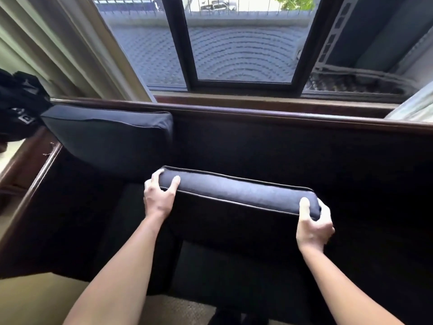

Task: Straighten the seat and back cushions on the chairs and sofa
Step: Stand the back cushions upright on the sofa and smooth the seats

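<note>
Two hands held a dark cushion (236, 195) upright over a sofa (304, 127).
Left hand (159, 198) and right hand (312, 225) had fingers curled around its ends; it could have sagged or landed crooked beside the other cushion (110, 134).

Both bare forearms are extended forward; the left hand (159, 198) at 10 o'clock and right hand (313, 225) at 2 o'clock are closed, thumbs uppermost.

dark wood-framed sofa (281, 118); back cushion (110, 134) leans at left end; second cushion (236, 193) upright on seat.
</note>
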Tool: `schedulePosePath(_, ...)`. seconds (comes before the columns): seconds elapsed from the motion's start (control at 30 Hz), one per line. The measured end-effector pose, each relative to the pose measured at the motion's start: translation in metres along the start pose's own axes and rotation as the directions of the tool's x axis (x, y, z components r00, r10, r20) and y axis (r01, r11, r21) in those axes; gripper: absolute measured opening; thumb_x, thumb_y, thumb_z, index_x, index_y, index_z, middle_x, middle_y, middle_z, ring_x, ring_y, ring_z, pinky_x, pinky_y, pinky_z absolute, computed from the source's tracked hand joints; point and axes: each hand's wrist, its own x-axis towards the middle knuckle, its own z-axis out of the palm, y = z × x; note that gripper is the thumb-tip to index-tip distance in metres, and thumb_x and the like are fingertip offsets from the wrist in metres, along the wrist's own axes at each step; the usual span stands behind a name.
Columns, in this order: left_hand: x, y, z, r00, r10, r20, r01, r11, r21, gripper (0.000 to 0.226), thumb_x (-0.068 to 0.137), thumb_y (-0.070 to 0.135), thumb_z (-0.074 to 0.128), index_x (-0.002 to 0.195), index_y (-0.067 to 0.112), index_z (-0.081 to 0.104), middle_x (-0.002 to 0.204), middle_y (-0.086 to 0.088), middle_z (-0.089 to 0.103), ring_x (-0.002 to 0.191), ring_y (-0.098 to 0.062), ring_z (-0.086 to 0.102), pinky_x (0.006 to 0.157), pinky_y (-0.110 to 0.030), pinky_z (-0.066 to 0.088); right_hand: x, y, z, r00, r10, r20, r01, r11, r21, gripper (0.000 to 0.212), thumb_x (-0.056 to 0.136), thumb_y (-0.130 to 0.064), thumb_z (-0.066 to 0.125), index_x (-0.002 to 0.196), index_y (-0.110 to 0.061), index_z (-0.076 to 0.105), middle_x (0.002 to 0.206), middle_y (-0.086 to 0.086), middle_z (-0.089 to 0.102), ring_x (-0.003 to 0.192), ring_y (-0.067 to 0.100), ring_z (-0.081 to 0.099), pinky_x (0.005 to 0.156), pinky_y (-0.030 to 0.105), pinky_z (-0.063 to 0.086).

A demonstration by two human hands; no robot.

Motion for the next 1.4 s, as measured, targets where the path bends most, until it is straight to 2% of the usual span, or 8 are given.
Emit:
schedulePosePath(0.2, 0.012, -0.002, 0.004, 0.978, -0.211, 0.003, 0.200, 0.925, -0.323, 0.077, 0.082, 0.054, 0.081, 0.147, 0.023, 0.053, 0.132, -0.004, 0.066, 0.122, -0.026, 0.064, 0.101, -0.035, 0.051, -0.006, -0.022, 0.031, 0.956, 0.146, -0.253, -0.119, 0.985, 0.122, 0.040, 0.088, -0.038, 0.064, 0.124, -0.022, 0.068, 0.097, -0.006, 0.066, 0.089, 0.017, 0.060, 0.076, 0.024, 0.043)
schedulePosePath(0.37, 0.022, 0.021, 0.009, 0.983, -0.182, -0.020, 0.165, 0.931, -0.327, 0.060, 0.088, 0.040, 0.081, 0.140, 0.023, 0.059, 0.109, 0.007, 0.069, 0.107, -0.020, 0.068, 0.090, -0.030, 0.050, 0.020, -0.031, 0.036, 0.936, 0.181, -0.301, -0.155, 0.982, 0.109, 0.045, 0.079, -0.042, 0.059, 0.119, -0.026, 0.069, 0.098, -0.007, 0.067, 0.091, 0.020, 0.061, 0.084, 0.033, 0.049)
schedulePosePath(0.57, 0.043, 0.066, 0.014, 0.993, -0.103, -0.057, 0.076, 0.927, -0.367, 0.057, 0.086, 0.037, 0.083, 0.137, 0.021, 0.063, 0.102, 0.016, 0.069, 0.097, -0.008, 0.069, 0.090, -0.025, 0.049, 0.060, -0.073, 0.045, 0.930, 0.143, -0.338, -0.090, 0.982, 0.168, 0.043, 0.077, -0.038, 0.059, 0.117, -0.024, 0.070, 0.097, -0.005, 0.070, 0.090, 0.018, 0.064, 0.079, 0.027, 0.045)
schedulePosePath(0.8, 0.093, 0.121, 0.023, 0.998, 0.004, -0.058, -0.025, 0.930, -0.366, 0.081, 0.082, 0.039, 0.089, 0.150, 0.016, 0.053, 0.122, 0.005, 0.060, 0.115, -0.015, 0.057, 0.099, -0.024, 0.040, 0.113, -0.108, 0.079, 0.948, 0.077, -0.308, -0.007, 0.975, 0.223, 0.042, 0.077, -0.039, 0.061, 0.114, -0.025, 0.072, 0.098, -0.006, 0.070, 0.090, 0.016, 0.063, 0.080, 0.025, 0.045)
schedulePosePath(0.97, 0.130, 0.118, 0.028, 0.990, 0.110, 0.084, -0.090, 0.973, -0.213, 0.115, 0.071, 0.043, 0.097, 0.164, 0.019, 0.034, 0.158, -0.007, 0.044, 0.147, -0.022, 0.043, 0.113, -0.025, 0.032, 0.136, -0.105, 0.113, 0.980, 0.038, -0.197, 0.002, 0.980, 0.201, 0.040, 0.082, -0.030, 0.064, 0.120, -0.020, 0.069, 0.101, -0.004, 0.066, 0.092, 0.016, 0.059, 0.080, 0.020, 0.039)
schedulePosePath(1.1, 0.140, 0.109, 0.043, 0.970, 0.148, 0.193, -0.150, 0.989, -0.008, 0.127, 0.067, 0.043, 0.100, 0.167, 0.024, 0.025, 0.154, -0.015, 0.030, 0.147, -0.032, 0.040, 0.122, -0.030, 0.029, 0.146, -0.089, 0.128, 0.993, 0.021, -0.117, -0.006, 0.992, 0.129, 0.045, 0.084, -0.033, 0.059, 0.126, -0.019, 0.063, 0.103, -0.001, 0.064, 0.095, 0.022, 0.058, 0.083, 0.025, 0.038)
schedulePosePath(1.27, 0.139, 0.103, 0.064, 0.973, 0.145, 0.177, -0.179, 0.964, 0.194, 0.107, 0.081, 0.048, 0.088, 0.167, 0.029, 0.028, 0.157, -0.021, 0.021, 0.144, -0.048, 0.030, 0.126, -0.049, 0.029, 0.159, -0.070, 0.131, 0.998, -0.067, 0.004, 0.067, 0.998, -0.011, 0.055, 0.085, -0.041, 0.048, 0.132, -0.012, 0.050, 0.117, 0.013, 0.062, 0.106, 0.034, 0.058, 0.086, 0.031, 0.037)
schedulePosePath(1.4, 0.117, 0.109, 0.074, 0.940, 0.294, 0.175, -0.342, 0.807, 0.482, 0.069, 0.102, 0.037, 0.064, 0.165, 0.037, 0.035, 0.173, -0.025, 0.011, 0.152, -0.058, 0.013, 0.125, -0.068, 0.013, 0.159, -0.065, 0.121, 0.987, -0.123, 0.101, 0.133, 0.985, -0.106, 0.059, 0.090, -0.045, 0.041, 0.136, -0.009, 0.042, 0.130, 0.020, 0.058, 0.114, 0.038, 0.055, 0.087, 0.032, 0.034)
